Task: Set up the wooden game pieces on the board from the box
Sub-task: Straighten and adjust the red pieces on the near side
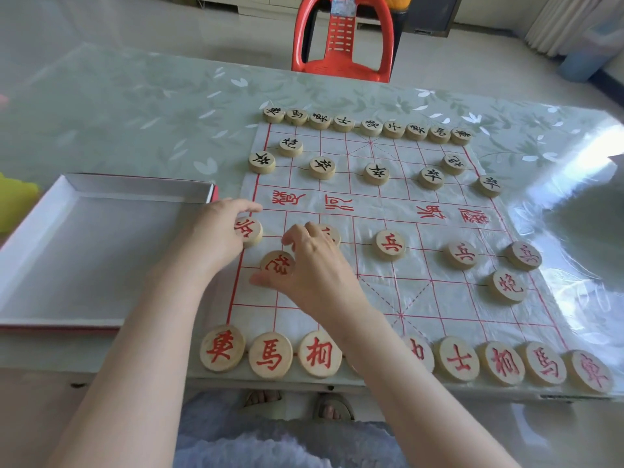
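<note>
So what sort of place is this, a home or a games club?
Probably a home dining or living room: a table with a floral plastic cover, a red plastic chair across it, and a curtain behind.

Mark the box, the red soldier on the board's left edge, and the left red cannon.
box (84, 258): head view, bare white floor.
left-edge red soldier (251, 231): head view, uncovered top face.
left red cannon (277, 263): head view, top face centre.
</note>
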{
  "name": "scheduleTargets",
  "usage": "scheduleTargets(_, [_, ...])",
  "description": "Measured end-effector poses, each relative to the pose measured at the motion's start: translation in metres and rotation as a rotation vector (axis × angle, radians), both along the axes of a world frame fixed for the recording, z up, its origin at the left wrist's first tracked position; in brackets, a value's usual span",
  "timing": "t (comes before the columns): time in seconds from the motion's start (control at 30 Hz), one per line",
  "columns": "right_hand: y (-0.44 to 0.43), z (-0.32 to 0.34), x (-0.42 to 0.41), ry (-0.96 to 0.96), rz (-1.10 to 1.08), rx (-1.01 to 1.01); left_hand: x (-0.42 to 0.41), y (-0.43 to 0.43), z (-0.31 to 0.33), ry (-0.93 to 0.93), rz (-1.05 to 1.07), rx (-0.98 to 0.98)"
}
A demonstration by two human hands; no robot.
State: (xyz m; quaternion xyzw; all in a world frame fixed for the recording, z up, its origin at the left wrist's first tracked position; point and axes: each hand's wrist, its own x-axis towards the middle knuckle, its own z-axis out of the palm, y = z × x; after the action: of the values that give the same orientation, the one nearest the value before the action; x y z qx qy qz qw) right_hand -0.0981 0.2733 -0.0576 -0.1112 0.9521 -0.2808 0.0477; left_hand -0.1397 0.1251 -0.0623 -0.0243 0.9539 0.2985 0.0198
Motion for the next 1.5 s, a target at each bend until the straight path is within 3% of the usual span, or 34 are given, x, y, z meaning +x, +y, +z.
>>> scheduleTargets(0.2, [-0.006,-0.004,-0.001,-0.039,-0.023,0.027,0.002,-0.005,-0.002,-0.019,-0.048,0.039])
scheduleTargets(0.47, [-0.001,-0.003,-0.003,-0.105,0.137,-0.021,0.003,0.002,-0.001,0.054,0.034,0.004])
scheduleTargets(0.7, [0.001,-0.002,0.001,-0.065,-0.011,-0.040,0.004,0.000,0.004,-0.024,-0.116,-0.055])
scheduleTargets(1.2, [0.005,-0.004,-0.003,-0.121,0.076,-0.084,0.005,0.004,0.004,-0.009,0.024,-0.061])
scheduleTargets(1.5, [0.006,-0.004,-0.003,-0.076,0.057,-0.039,0.007,0.002,0.005,-0.043,-0.108,-0.053])
